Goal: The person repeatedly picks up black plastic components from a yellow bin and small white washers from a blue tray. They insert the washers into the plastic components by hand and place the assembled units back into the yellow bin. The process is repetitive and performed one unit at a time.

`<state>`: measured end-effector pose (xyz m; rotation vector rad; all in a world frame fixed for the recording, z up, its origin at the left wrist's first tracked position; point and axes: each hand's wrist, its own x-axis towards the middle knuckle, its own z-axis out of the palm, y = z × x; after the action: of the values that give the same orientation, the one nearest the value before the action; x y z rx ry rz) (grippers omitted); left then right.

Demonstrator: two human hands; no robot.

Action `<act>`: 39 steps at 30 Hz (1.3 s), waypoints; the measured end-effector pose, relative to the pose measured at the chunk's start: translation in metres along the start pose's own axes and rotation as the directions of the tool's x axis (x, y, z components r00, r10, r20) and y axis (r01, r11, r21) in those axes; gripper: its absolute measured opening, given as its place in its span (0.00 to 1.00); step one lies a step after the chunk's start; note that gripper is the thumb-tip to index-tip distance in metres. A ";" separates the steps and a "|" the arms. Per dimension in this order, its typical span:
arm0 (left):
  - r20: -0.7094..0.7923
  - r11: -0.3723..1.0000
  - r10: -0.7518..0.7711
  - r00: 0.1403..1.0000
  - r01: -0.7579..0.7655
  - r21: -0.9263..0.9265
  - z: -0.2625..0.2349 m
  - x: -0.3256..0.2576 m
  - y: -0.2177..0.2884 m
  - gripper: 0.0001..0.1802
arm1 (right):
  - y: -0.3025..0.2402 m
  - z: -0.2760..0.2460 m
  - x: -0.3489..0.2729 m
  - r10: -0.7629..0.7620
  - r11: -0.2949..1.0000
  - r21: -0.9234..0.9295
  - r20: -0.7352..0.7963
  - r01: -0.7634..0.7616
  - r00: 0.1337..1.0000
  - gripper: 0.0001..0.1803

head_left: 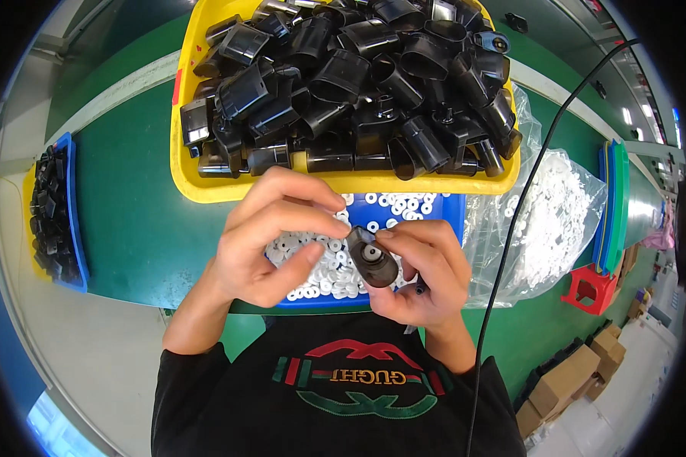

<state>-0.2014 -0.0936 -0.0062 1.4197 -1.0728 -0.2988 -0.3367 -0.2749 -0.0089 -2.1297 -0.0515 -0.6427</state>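
My right hand point(431, 278) grips a black plastic tube-shaped part point(379, 273), its oval mouth turned up toward me. Inside that mouth a white ring point(371, 253) shows. Close by on the left, my left hand point(270, 240) has its fingers spread; the index fingertip is at the part's upper rim, and whether it touches I cannot tell. Below both hands lies a blue tray point(453, 213) strewn with white washers point(331, 278). Beyond it a yellow bin point(343, 187) is heaped with black plastic parts point(339, 76) like the held one.
A clear plastic bag point(552, 206) of white pieces lies right of the tray. A black cable point(515, 221) hangs across the right side. Another blue-edged bin point(75, 213) of black parts stands far left on the green table point(129, 190). A red stool point(591, 291) and cardboard boxes point(564, 381) are at right.
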 end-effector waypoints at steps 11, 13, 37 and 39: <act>0.235 0.993 0.121 0.964 -0.115 -0.037 0.003 0.009 -0.004 0.29 | -0.007 -0.004 0.009 -0.098 0.995 0.040 0.177 0.092 0.979 0.25; 0.199 0.988 0.152 0.968 -0.149 -0.028 0.004 0.008 -0.010 0.21 | -0.007 0.000 0.008 -0.055 0.997 0.066 0.106 0.048 0.993 0.23; 0.201 0.943 -0.257 0.945 0.291 -0.163 0.022 -0.009 -0.010 0.20 | -0.038 0.008 0.049 0.102 0.448 0.890 0.043 -0.085 0.994 0.18; 0.212 0.932 -0.265 0.941 0.307 -0.195 0.021 -0.008 -0.009 0.19 | -0.034 0.012 0.048 0.066 0.467 0.880 0.058 -0.082 0.996 0.17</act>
<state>-0.2177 -0.1030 -0.0221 1.3599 -0.9407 -0.7536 -0.2987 -0.2537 0.0334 -1.0828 -0.2494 -0.3931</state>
